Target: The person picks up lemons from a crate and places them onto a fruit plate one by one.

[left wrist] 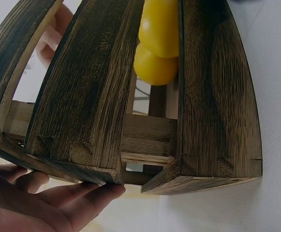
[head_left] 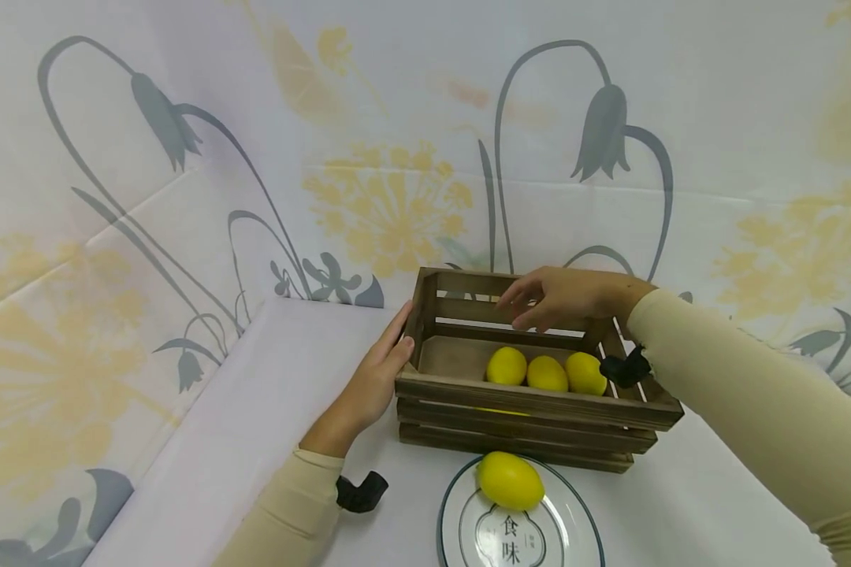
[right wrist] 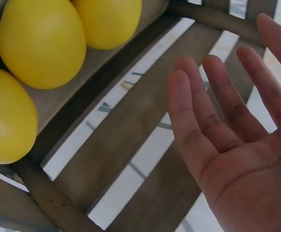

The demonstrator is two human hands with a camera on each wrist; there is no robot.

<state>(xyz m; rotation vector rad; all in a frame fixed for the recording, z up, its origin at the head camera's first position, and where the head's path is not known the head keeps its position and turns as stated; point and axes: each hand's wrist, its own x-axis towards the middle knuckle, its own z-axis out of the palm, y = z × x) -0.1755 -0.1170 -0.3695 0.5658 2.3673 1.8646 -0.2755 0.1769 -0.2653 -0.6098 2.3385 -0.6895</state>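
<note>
A dark wooden slatted crate (head_left: 525, 424) stands on the white table, with three lemons (head_left: 547, 373) showing inside, toward its front right. My left hand (head_left: 377, 366) lies against the crate's left end, fingers extended along the outside. In the left wrist view, the left fingers (left wrist: 72, 195) touch the slats' ends. Over the crate's back right part hovers my right hand (head_left: 563, 297), holding nothing. Its fingers (right wrist: 225, 84) are spread and slightly bent in the right wrist view, apart from the lemons (right wrist: 41, 43).
In front of the crate sits a round white plate (head_left: 461, 535) with a dark rim and printed characters. Another lemon (head_left: 510, 481) rests on it, near the crate's front. Behind the table hangs a flower-printed cloth (head_left: 411, 118). The white tabletop (head_left: 255, 409) extends to the left.
</note>
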